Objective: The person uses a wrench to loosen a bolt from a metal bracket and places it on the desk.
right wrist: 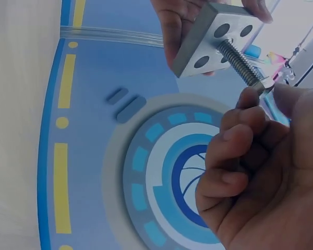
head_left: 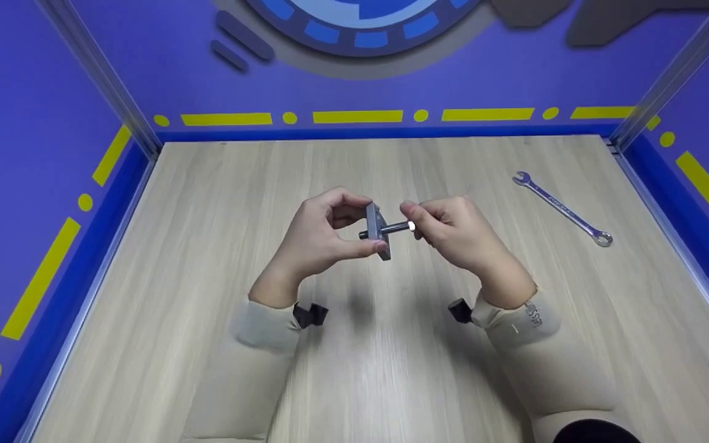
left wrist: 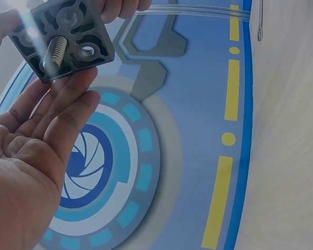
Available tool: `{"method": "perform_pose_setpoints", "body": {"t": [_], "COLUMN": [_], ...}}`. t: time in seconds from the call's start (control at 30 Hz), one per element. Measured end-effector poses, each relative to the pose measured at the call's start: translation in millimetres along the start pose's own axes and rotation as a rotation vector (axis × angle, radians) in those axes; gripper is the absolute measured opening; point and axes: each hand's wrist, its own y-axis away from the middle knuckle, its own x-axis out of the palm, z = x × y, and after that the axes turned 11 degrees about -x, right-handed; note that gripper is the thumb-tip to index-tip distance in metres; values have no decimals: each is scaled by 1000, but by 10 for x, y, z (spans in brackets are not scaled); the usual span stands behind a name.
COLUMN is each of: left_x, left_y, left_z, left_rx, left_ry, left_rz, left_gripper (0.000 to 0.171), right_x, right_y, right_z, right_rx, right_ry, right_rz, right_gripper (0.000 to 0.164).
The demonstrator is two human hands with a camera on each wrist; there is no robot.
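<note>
My left hand (head_left: 317, 232) grips a square grey plate (head_left: 373, 223) by its edges, thumb on the near side and fingers on the far side. Holes at the plate's corners show in the right wrist view. A threaded bolt (right wrist: 241, 62) passes through the plate's middle, and its tip (left wrist: 56, 51) sticks out of the ribbed face in the left wrist view. Between thumb and forefinger, my right hand (head_left: 453, 231) pinches the bolt's head (head_left: 412, 226). Plate and bolt are held above the table, the bolt pointing roughly sideways.
A combination wrench (head_left: 562, 210) lies on the wooden table (head_left: 207, 381), to the right of my right hand. Blue panels (head_left: 330, 92) with yellow marks enclose the table at the back and both sides. Metal posts (head_left: 93, 67) stand at the rear corners.
</note>
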Motion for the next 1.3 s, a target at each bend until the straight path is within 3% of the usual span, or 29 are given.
{"method": "perform_pose_setpoints", "body": {"t": [0.17, 0.33, 0.6, 0.77, 0.87, 1.0, 1.13, 1.2, 1.3], "left_x": [-11, -28, -30, -17, -17, -14, 1, 12, 26], "left_y": [2, -1, 2, 3, 2, -3, -4, -4, -5], "left_z": [6, 19, 26, 29, 31, 33, 24, 24, 31], "left_rx": [5, 6, -1, -9, -5, 3, 4, 1, -1], "left_ry": [-10, 1, 20, 25, 22, 15, 10, 7, -6], "left_rz": [-9, -15, -17, -12, -13, -14, -11, -9, -8], "left_gripper": [57, 57, 58, 58, 58, 58, 57, 57, 57], "right_x": [-22, -44, -42, -19, -44, -90, -76, -55, -36], "right_y": [2, 17, 15, 7, 25, 48, 24, 10, 0], "right_z": [32, 40, -51, -80, -71, -31, -2, -1, 11], "right_rx": [-7, -102, -454, -519, -463, -275, -55, 32, 93], "right_ry": [-13, -39, -49, -45, -63, -57, -28, -49, -73], "right_rz": [24, -12, -82, -82, -31, 40, 41, 42, 71], "right_gripper": [37, 11, 22, 21, 28, 49, 22, 38, 56]}}
